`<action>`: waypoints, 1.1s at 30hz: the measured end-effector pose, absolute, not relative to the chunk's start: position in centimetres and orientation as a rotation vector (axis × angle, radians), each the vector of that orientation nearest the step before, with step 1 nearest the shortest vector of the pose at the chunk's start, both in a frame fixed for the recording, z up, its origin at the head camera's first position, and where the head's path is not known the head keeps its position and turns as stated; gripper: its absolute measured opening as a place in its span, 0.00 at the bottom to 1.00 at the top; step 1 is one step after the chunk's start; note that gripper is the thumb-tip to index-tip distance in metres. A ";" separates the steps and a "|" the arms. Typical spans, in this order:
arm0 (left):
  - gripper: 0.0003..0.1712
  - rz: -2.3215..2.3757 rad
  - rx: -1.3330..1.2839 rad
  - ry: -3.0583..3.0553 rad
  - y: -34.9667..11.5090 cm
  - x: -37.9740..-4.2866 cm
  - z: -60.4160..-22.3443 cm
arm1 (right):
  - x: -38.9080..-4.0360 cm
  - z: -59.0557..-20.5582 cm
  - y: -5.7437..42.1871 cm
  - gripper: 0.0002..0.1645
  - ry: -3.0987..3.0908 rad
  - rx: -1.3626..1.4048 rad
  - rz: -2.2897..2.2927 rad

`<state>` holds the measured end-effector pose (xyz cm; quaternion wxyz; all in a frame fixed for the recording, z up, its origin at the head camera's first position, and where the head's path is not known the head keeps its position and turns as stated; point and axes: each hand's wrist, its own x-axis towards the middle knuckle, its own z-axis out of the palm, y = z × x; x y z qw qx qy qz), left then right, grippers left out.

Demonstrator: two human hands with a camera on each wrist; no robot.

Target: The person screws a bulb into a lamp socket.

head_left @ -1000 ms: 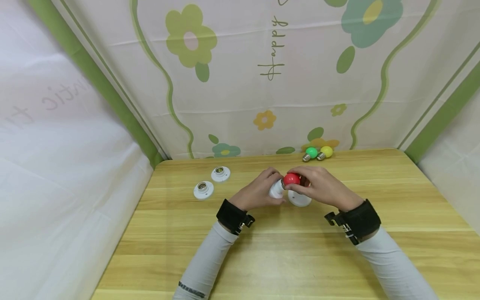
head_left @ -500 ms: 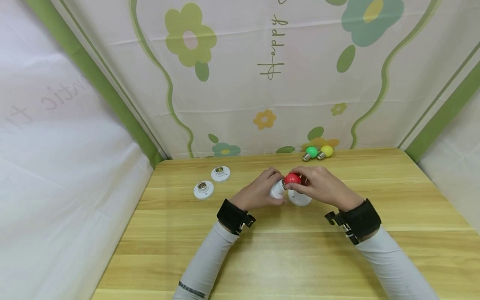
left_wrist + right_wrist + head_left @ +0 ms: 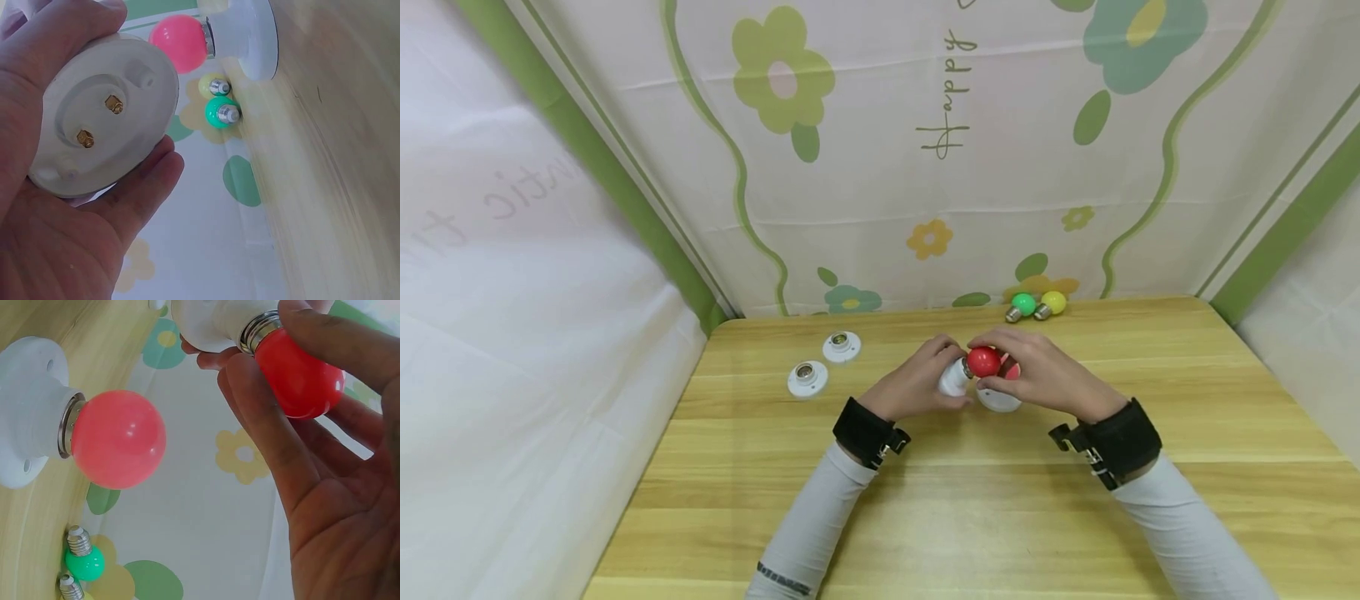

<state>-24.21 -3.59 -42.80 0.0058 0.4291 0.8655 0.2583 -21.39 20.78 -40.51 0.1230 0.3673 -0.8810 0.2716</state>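
Observation:
My left hand grips a white round lamp holder tilted above the table. Its underside, with two brass screws, faces the left wrist camera. A red bulb sits with its metal screw base at the mouth of this holder; how deep the thread goes cannot be told. My right hand has thumb and fingers around the red bulb's globe. Just behind, a second lamp holder stands on the table with a pinkish-red bulb in it, partly hidden by my right hand in the head view.
Two bulb-less lamp holders, a nearer one and a farther one, stand on the wooden table at left. A green bulb and a yellow bulb lie at the back edge, by the flowered cloth.
My right fingers have shifted around the red bulb and spread a little, showing more of it and of the pinkish-red bulb behind. My left hand stays nearly still.

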 end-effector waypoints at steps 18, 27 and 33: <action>0.33 0.803 1.353 2.690 -3.4 -24.2 -42.7 | -21.5 -40.5 20.8 0.25 -2.566 1.050 0.751; 0.32 0.789 1.378 2.688 -3.4 -24.1 -42.6 | -21.4 -40.5 20.8 0.22 -2.585 1.015 0.770; 0.32 0.773 1.382 2.696 -3.4 -24.0 -42.6 | -21.4 -40.5 20.8 0.23 -2.627 0.993 0.772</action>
